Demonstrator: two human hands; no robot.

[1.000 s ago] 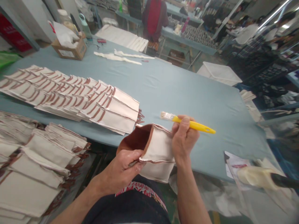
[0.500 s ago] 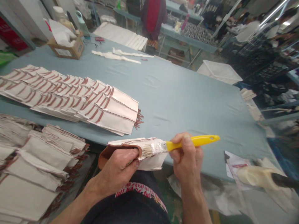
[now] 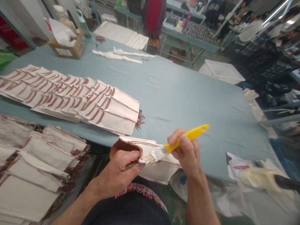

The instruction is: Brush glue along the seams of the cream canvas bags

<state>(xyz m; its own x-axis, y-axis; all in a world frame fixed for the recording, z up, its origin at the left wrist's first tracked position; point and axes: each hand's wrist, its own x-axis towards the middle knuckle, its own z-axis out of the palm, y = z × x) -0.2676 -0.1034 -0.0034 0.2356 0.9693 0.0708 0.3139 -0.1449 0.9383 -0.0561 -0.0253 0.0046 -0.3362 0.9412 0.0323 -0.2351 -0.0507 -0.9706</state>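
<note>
My left hand (image 3: pixel 125 167) pinches the edge of a cream fabric piece (image 3: pixel 161 167) with a brown lining folded outward, held at the near edge of the table. In my right hand (image 3: pixel 187 151) is a paintbrush (image 3: pixel 195 133) with a yellow handle, its fingers wrapped round the grip. White paste coats the metal band and bristles. The bristle tips touch the cream fabric just right of my left fingertips, beside the curled brown edge. My left fingertips look smeared with white.
Overlapping rows of cream pieces with brown edges (image 3: pixel 117 109) lie on the blue-grey table (image 3: pixel 182 93). More stacked pieces (image 3: pixel 30 187) are at lower left. A cardboard box (image 3: pixel 67 50), white strips (image 3: pixel 117 57) and a white bin (image 3: pixel 220 71) are farther off. A paste-smeared container (image 3: pixel 255 176) lies right.
The brush has moved slightly left and down, its handle tilting more steeply. The fabric piece has turned, its right end now lower, and the brown lining opens wider.
</note>
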